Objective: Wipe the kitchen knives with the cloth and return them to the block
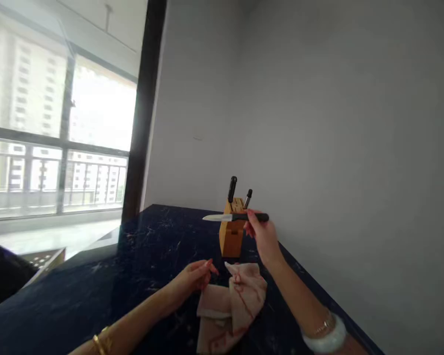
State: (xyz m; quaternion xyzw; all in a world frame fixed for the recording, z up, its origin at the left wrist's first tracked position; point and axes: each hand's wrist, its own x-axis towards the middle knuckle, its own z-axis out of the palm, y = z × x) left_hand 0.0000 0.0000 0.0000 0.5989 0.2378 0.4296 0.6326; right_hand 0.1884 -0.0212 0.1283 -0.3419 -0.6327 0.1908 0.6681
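Observation:
My right hand (pixel 261 234) grips the black handle of a small knife (pixel 218 217), its blade level and pointing left. Behind the knife stands a wooden knife block (pixel 231 241), partly covered by the blade and my fingers. A black-handled knife (pixel 233 189) and another dark-tipped handle (pixel 248 198) stick up from its top. My left hand (pixel 198 277) hovers over the table, fingers loosely bent and apart, with nothing visible in it. Just right of and below that hand lies a crumpled pale pink cloth (pixel 246 296) with red markings.
The dark blue marbled table (pixel 159 231) runs back to a corner of grey walls (pixel 318 123). A wall borders its right edge. At the left are large windows (pixel 99 103) and a dark object (pixel 3 271) beside the table.

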